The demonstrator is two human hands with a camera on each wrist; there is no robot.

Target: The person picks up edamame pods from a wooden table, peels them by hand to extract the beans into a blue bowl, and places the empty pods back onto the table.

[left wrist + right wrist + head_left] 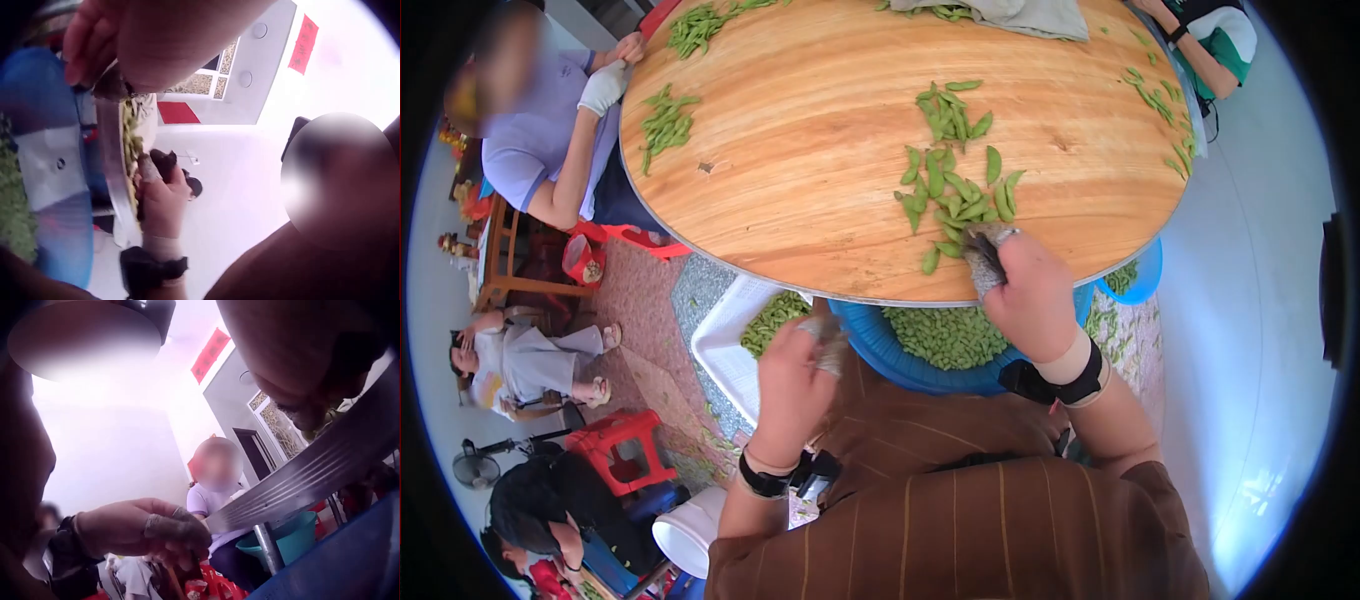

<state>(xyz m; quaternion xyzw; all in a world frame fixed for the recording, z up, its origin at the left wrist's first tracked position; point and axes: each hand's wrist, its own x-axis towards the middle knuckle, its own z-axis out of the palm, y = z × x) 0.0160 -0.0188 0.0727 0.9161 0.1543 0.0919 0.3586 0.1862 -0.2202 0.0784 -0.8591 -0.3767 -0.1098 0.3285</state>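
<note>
My right hand (1035, 290) reaches over the near edge of the round wooden table (800, 190), its grey-wrapped fingertips at a loose pile of green soybean pods (970, 200). A gap shows between its thumb and forefinger. My left hand (790, 375), also with grey wrapping on its digits, hangs just off the table edge, fingers loosely curled and no pod visible in them. Below the edge between the hands is a blue basin (865, 350) of shelled green beans (945, 338). In the right wrist view the left hand (150, 528) appears beside the table's metal rim (300, 481).
A white basket (725, 350) with green pods stands left of the basin, a smaller blue tub (1145, 275) to the right. More pod piles (668, 130) and a grey cloth (1030, 15) lie on the table. People sit around it; red stools (620, 450) stand on the floor.
</note>
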